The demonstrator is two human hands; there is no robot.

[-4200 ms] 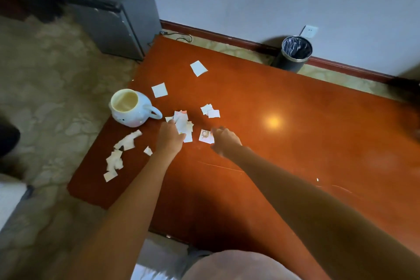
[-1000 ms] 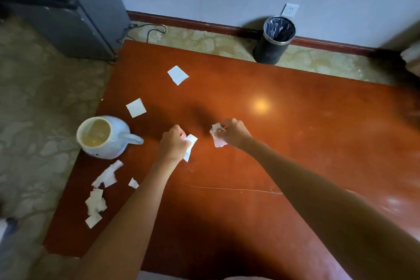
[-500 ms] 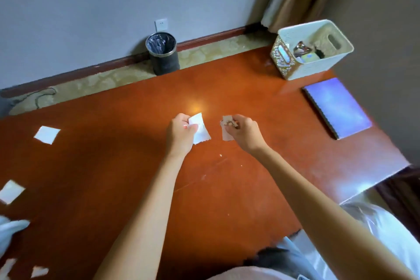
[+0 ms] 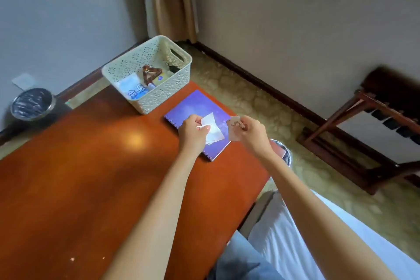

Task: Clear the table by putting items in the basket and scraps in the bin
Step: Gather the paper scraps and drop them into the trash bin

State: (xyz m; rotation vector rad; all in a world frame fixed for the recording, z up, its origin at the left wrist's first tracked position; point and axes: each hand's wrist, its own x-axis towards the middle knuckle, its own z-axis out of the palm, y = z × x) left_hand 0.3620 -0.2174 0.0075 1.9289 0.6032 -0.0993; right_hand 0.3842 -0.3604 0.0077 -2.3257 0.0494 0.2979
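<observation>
My left hand pinches white paper scraps above a purple notebook lying at the right end of the red-brown table. Just to the right, my right hand pinches another paper scrap with a brown mark on it, out past the table's edge. A white perforated basket stands at the table's far right corner, holding a brown clip and other small items. A second bin on the floor peeks out below my right wrist, mostly hidden.
A black bin with a dark liner stands on the floor at the wall, far left. A dark wooden rack stands against the right wall. A curtain hangs in the corner. White bedding lies below right.
The view has swung right, away from the mug and loose scraps. Both hands carried their scraps to the table's right end, now above the notebook and table edge.
</observation>
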